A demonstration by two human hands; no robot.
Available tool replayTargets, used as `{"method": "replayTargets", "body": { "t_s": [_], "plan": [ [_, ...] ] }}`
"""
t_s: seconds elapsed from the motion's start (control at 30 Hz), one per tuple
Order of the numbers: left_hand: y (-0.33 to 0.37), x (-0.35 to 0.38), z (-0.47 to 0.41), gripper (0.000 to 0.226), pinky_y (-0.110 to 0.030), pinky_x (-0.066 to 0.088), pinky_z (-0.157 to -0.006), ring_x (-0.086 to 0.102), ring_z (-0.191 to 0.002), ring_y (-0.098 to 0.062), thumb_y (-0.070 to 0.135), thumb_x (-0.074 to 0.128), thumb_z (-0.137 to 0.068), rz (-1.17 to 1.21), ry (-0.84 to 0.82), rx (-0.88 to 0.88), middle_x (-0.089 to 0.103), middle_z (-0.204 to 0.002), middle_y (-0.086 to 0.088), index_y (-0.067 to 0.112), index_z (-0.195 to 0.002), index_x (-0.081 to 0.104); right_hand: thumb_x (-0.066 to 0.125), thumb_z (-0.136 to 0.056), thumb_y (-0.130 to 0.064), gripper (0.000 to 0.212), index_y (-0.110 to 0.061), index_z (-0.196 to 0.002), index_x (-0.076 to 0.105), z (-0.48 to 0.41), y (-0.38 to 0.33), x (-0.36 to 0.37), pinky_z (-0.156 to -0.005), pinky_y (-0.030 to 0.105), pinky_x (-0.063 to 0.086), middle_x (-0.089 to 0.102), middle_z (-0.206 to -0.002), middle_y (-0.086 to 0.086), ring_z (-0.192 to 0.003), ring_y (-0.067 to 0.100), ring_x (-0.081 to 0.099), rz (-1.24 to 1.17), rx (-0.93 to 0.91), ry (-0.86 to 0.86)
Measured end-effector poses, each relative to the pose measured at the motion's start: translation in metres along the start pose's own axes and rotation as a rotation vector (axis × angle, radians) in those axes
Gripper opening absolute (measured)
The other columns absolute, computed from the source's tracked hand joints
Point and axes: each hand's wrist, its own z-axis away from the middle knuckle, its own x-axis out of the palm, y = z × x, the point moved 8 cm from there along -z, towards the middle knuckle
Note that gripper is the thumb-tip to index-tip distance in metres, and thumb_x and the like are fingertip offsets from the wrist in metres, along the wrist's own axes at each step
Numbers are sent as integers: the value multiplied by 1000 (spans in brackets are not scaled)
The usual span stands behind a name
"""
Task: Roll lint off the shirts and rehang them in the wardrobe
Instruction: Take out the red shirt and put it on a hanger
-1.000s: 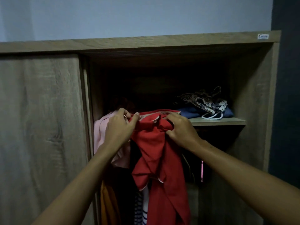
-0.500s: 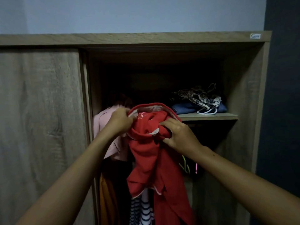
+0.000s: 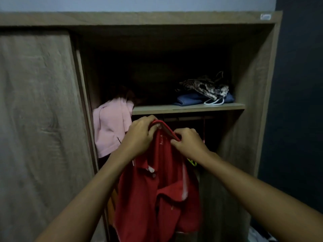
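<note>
Matte wood-grain wardrobe door [image 3: 35, 119] far left. A soft pink garment [image 3: 110, 130] hangs beside it. Left hand [image 3: 139, 135] curls round the top edge of the red polo shirt [image 3: 157, 189], which is limp, crumpled, white-trimmed and hangs below the flat shelf [image 3: 188, 108]. Right hand [image 3: 188, 144] pinches the same edge.

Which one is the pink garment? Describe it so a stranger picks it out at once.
Start at the open wardrobe and go to the left edge of its opening, beside the closed sliding door. The pink garment hangs there, its top about level with the shelf. It is pale pink, while the red shirt to its right is bright red.
</note>
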Motion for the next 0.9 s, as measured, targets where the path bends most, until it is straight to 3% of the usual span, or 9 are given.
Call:
{"method": "replayTargets", "body": {
  "t_s": [0.07,0.13,0.27,0.37,0.47,0.63,0.73,0.83,0.9],
  "plan": [
    [-5,4,13,22,-44,51,-82,63,-93,-26,32,50,-98,-65,23,16,66,-98,-4,20,-108,64,62,-79,-25,9,-24,-71,66,14,20,10,-68,30,48,68,-69,-3,-81,26,70,-89,72,25],
    [-17,17,32,20,-45,52,-75,63,-89,-33,32,51,-100,-210,3,13,62,-99,-8,18,-111,61,61,-78,-14,21,-22,-89,77,23,35,10,-76,27,54,77,-83,-5,-86,15,72,-202,119,83],
    [-66,69,82,28,-48,53,-73,66,-94,-43,25,51,-98,-358,-247,-152,65,-107,-14,12,-122,56,54,-73,-8,36,-22,-95,78,34,46,6,-71,21,54,77,-82,-8,-77,4,69,-239,156,122],
    [-89,87,95,17,-44,52,-75,67,-89,-40,16,55,-92,-79,-331,-358,71,-93,-16,7,-103,64,56,-79,-10,22,-14,-84,77,37,66,21,-59,25,49,71,-66,-1,-63,11,66,-168,235,16],
    [-93,94,94,33,-43,53,-80,67,-78,-24,35,61,-82,409,-283,-637,74,-85,-14,3,-85,71,67,-85,-15,19,-13,-68,74,39,92,49,-48,23,45,63,-50,-5,-42,0,56,-185,310,-218],
    [-86,112,88,22,-33,47,-71,62,-69,-27,28,54,-79,893,-124,-933,69,-80,-18,11,-81,69,80,-74,-51,30,-21,-77,77,41,92,61,-52,16,44,70,-64,-5,-55,-2,61,-417,212,-406],
    [-76,121,69,24,-32,47,-69,61,-71,-29,29,53,-78,915,-128,-889,67,-79,-16,11,-76,69,70,-77,-64,49,-14,-73,74,21,104,48,-50,14,38,61,-55,-6,-49,0,52,-434,237,-199],
    [-74,130,48,40,-46,54,-82,71,-86,-36,37,51,-85,749,-149,-786,74,-89,-21,3,-82,71,73,-85,-45,36,-13,-69,70,-6,125,35,-54,20,43,60,-56,-6,-51,4,53,-318,250,49],
    [-72,134,37,33,-49,51,-89,68,-91,-30,43,50,-85,634,-170,-715,73,-89,-9,20,-75,72,73,-85,-39,26,-17,-71,69,-23,142,39,-62,27,53,64,-61,-7,-61,8,62,-250,279,107]
  ]
}}
